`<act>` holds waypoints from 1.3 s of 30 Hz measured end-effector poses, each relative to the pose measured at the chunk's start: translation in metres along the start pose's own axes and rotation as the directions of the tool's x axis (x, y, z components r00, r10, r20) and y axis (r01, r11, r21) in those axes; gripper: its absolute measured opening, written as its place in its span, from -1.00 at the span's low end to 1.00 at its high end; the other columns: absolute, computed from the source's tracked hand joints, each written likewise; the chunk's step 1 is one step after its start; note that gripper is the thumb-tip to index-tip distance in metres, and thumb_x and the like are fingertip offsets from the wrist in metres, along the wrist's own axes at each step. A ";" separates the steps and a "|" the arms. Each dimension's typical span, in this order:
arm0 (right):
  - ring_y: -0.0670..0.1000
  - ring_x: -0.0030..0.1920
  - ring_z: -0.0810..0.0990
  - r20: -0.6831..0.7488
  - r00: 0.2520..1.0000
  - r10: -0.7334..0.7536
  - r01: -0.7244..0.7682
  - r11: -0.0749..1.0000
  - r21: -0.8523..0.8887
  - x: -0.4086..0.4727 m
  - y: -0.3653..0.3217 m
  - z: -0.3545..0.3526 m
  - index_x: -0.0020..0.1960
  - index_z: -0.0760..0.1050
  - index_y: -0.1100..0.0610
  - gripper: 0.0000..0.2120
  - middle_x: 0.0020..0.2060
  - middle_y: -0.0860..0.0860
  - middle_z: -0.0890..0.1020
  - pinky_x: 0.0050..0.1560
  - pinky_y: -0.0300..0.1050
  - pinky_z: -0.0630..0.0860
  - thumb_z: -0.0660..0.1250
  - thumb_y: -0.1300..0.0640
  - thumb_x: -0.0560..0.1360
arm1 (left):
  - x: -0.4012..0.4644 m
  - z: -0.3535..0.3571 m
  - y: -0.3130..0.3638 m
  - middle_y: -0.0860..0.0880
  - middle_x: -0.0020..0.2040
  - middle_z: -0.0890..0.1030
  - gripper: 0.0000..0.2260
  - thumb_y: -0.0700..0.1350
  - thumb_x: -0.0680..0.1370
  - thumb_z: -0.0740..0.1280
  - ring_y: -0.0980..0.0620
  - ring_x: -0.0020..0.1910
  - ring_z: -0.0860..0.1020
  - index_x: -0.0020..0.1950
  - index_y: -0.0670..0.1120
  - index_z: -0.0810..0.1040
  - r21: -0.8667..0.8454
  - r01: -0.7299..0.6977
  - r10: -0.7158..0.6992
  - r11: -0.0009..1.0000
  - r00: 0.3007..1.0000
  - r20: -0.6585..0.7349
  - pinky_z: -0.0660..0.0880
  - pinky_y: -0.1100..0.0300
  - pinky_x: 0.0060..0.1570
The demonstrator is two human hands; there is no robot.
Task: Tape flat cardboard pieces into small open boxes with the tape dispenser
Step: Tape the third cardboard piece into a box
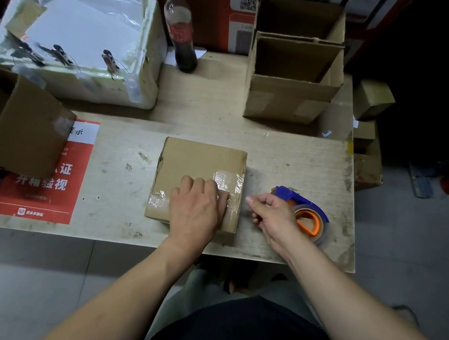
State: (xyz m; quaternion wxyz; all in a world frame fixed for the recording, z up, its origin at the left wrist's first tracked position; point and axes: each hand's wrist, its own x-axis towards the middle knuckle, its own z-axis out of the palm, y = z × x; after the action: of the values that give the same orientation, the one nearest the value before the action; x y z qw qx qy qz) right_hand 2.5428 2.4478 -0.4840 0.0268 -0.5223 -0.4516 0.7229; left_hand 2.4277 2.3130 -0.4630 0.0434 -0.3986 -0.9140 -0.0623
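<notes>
A small brown cardboard box [189, 161] lies bottom-up in the middle of the wooden table [292, 156], with clear tape across its near part. My left hand [198, 203] presses flat on the tape, fingers pointing right. To the right of the box, my right hand [272, 214] grips the blue and orange tape dispenser [308, 214], which rests on the table close to the box's right edge. The hand's fingers are curled, and part of the dispenser is hidden behind it.
Two open cardboard boxes [290, 92] stand at the back right. A yellow-capped bottle [180, 26] stands at the back centre beside a white foam box [84, 85] with papers and clips. Another open cardboard box [15, 121] lies at the left over a red poster [47, 196].
</notes>
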 end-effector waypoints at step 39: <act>0.07 -0.17 0.54 0.248 0.922 -0.298 0.379 0.566 -0.732 -0.023 0.015 0.018 -0.07 0.39 0.07 -0.61 -0.22 0.01 0.56 -0.10 0.10 0.51 0.11 -0.23 0.68 | -0.005 0.018 -0.005 -0.15 -0.11 0.47 -0.77 0.05 0.65 0.24 -0.19 -0.09 0.40 -0.04 -0.11 0.43 -0.071 0.266 -0.265 0.961 0.964 0.027 0.28 -0.09 -0.12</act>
State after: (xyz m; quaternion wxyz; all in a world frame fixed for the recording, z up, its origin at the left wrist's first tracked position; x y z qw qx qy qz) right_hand 2.5459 2.4162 -0.4767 -0.0814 -0.3516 -0.8073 0.4668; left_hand 2.4273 2.3086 -0.4820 0.0119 -0.2742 -0.9566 -0.0980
